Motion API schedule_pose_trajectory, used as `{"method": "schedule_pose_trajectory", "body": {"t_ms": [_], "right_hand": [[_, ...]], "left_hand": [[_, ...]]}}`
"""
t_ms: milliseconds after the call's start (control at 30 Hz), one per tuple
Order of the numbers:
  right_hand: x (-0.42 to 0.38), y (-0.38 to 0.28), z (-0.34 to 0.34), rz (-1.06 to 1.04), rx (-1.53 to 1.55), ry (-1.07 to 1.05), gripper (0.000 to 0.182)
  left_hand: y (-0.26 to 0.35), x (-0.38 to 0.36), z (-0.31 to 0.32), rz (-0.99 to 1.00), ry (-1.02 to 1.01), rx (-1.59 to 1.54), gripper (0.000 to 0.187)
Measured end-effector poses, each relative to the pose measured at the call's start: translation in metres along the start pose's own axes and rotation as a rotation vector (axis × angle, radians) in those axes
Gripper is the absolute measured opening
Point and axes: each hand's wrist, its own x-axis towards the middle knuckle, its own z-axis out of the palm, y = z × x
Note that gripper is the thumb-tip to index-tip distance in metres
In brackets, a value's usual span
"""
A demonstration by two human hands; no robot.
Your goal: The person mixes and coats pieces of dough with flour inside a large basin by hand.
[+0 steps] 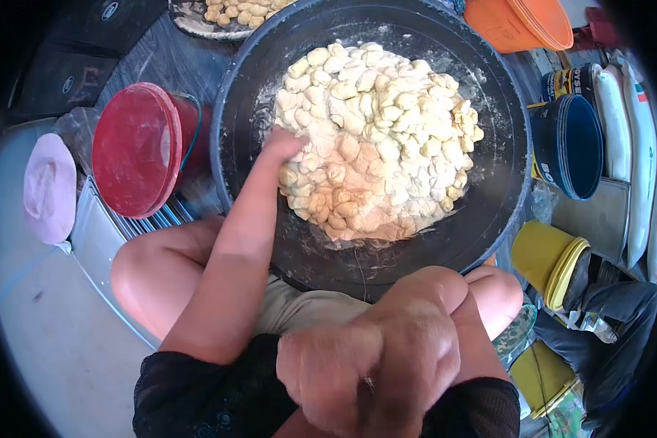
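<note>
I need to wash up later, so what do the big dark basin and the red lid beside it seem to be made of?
The basin looks like matte dark plastic or rubber, flour-dusted around the dough pieces. The red lid looks like smooth moulded plastic with a faint sheen.

Head camera, looking steeply down, close over basin [233, 95] on lap.

Dough pieces [376, 139] heaped in the basin [504, 175] (lidded bucket [135, 150] at its left)
</note>
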Motion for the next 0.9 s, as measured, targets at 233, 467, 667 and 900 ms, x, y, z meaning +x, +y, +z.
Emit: {"method": "schedule_pose_trajectory", "body": {"t_ms": [233,467,667,900], "right_hand": [[0.013,0.044,0.035,-0.657,0.212,0.25,0.045],[0.0,0.035,-0.02,-0.54,-0.294,-0.143,0.025],[-0.004,0.055,-0.225,0.217,-1.199,0.42,0.022],[-0.088,0.222,-0.355,0.307,-1.81,0.428,0.047]], "left_hand": [[-0.007,-0.002,-0.001,-0.044,-0.242,-0.255,0.062],[-0.032,0.0,0.035,-0.101,-0.086,-0.139,0.064],[-0.025,-0.055,-0.01,-0.01,-0.516,-0.443,0.062],[-0.047,-0.053,0.018,-0.15,-0.563,-0.779,0.056]]}}
